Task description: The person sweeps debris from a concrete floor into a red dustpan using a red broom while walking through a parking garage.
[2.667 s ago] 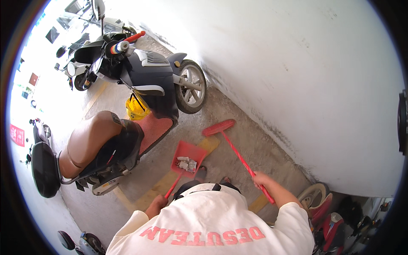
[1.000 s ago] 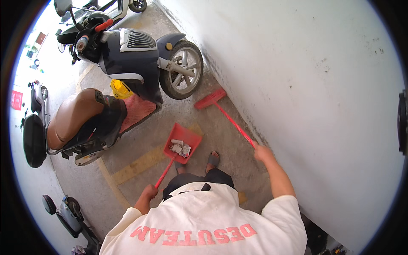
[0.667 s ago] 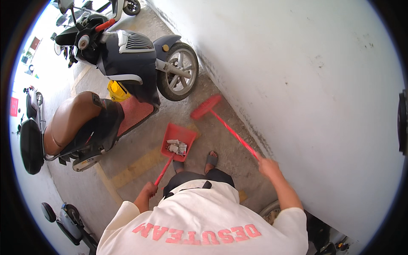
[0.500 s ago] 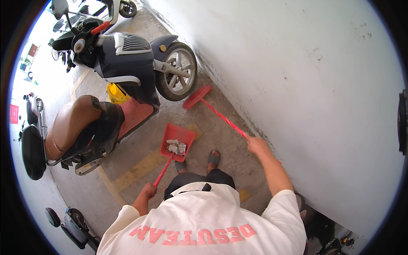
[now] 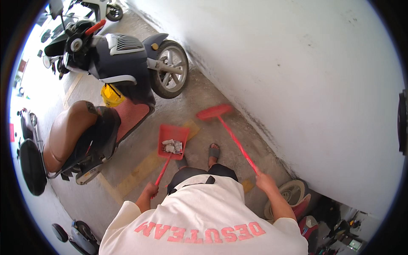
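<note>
The person's white short-sleeved shirt (image 5: 199, 212) fills the near edge of view. The left hand (image 5: 150, 190) is closed around the handle of a red plastic dustpan (image 5: 174, 132). The right hand (image 5: 265, 182) grips the upper handle of a red broom (image 5: 239, 144) with a long, straight head.

Dark grey sandals (image 5: 213, 152) stand just behind the dustpan. The pan lies ahead of the left foot, its mouth facing away from the person. Crumpled whitish paper scraps (image 5: 173, 146) lie inside, toward its handle end. Whether the pan touches the floor cannot be determined.

Change: half a second ago the broom head was just beside the front wheel (image 5: 171, 70); it is now apart from the wheel and closer to the feet, blurred at its edges. The scraps remain in the pan. Assessment: sweeping appears to be mid-stroke, the head being apart from the pan mouth.

Beyond stand a dark grey scooter (image 5: 114, 66) with a brown seat and, to the right, a scuffed white wall (image 5: 297, 76).
</note>
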`<state>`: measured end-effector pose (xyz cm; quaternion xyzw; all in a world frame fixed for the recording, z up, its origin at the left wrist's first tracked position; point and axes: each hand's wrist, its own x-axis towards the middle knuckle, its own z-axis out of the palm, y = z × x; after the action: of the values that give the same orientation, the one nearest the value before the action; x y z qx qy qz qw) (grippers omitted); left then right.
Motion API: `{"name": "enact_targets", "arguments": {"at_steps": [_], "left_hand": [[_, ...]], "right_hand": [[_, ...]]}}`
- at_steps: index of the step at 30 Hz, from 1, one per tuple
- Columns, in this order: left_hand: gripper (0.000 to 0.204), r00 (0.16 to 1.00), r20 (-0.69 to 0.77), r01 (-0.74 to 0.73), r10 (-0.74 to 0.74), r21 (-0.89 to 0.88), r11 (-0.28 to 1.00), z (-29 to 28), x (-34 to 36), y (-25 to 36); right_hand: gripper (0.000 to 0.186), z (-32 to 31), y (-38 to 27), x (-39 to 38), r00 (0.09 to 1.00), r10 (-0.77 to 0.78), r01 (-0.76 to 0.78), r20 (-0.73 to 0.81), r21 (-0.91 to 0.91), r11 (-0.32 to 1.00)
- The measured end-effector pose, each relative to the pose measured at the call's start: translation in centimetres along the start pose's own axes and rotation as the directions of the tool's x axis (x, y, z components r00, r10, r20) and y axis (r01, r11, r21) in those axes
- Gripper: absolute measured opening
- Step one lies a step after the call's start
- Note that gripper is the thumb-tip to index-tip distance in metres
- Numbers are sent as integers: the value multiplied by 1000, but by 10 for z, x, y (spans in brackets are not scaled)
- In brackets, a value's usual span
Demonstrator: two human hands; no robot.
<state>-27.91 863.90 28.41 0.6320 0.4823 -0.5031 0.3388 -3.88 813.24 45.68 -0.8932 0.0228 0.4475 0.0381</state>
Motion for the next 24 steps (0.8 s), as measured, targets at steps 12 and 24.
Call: {"name": "enact_targets", "arguments": {"at_steps": [12,24], "left_hand": [[20,1000,-12,-2,4,144,990,-27,-16,22],[21,997,39,-77,70,221,972,-36,-2,39]], "right_hand": [[53,95,30,6,991,123,-111,-61,168,979],[52,110,26,10,970,200,-159,-136,264,951]]}}
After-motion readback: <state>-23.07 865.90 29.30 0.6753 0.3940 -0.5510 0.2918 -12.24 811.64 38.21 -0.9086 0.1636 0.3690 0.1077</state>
